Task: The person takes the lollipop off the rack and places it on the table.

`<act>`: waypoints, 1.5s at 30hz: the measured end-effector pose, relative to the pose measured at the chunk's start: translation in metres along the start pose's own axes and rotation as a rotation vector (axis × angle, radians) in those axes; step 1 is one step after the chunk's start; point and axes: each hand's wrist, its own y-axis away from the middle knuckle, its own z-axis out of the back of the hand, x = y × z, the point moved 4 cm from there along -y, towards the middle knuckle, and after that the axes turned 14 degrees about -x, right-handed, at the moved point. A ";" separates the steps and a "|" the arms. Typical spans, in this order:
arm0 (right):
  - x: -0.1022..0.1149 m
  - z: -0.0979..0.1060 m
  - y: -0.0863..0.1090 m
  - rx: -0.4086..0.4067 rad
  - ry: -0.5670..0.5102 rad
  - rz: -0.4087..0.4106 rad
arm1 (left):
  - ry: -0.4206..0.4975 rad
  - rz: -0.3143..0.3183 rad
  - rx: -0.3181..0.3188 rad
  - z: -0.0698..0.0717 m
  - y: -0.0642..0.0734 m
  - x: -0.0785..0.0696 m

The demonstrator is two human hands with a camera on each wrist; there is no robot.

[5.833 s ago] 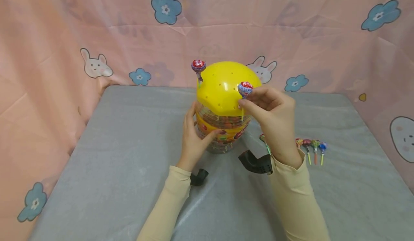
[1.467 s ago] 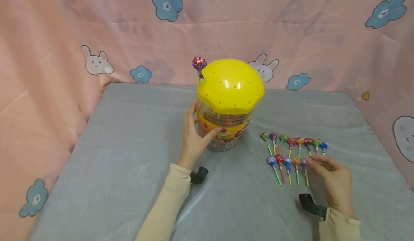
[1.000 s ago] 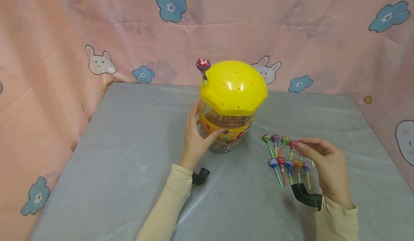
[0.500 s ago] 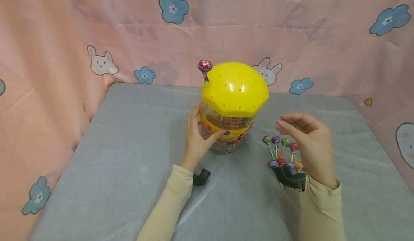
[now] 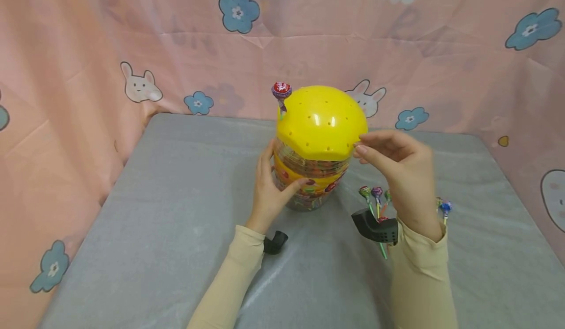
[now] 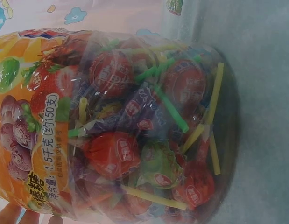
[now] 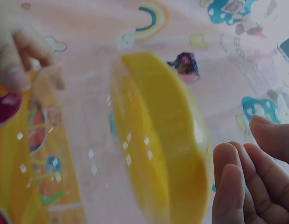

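Note:
A clear plastic jar of lollipops (image 5: 309, 166) with an orange label stands under a glossy yellow lid (image 5: 324, 123) dotted with small holes. My left hand (image 5: 267, 196) grips the jar's left side, thumb across the label. One red-and-purple lollipop (image 5: 281, 90) sticks up at the lid's left edge. My right hand (image 5: 403, 172) is at the lid's right edge, fingers loosely bent. In the right wrist view, thumb and fingers stand apart beside the lid (image 7: 181, 126), with nothing between them. Wrapped sweets and coloured sticks fill the jar (image 6: 135, 130) in the left wrist view.
Several loose lollipops (image 5: 364, 191) lie on the grey cloth (image 5: 176, 187) to the right, partly hidden by my right arm and its black wrist camera (image 5: 375, 226). A pink printed curtain (image 5: 309, 39) hangs behind the table.
Earlier my right hand held a blue-and-red lollipop before the lid, then was down at the loose lollipops. Since then it has moved up and left to the lid, without one. Left hand keeps its grip.

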 end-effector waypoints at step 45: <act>0.030 -0.119 -0.039 0.144 0.280 0.226 | -0.023 -0.053 -0.007 0.002 -0.001 -0.003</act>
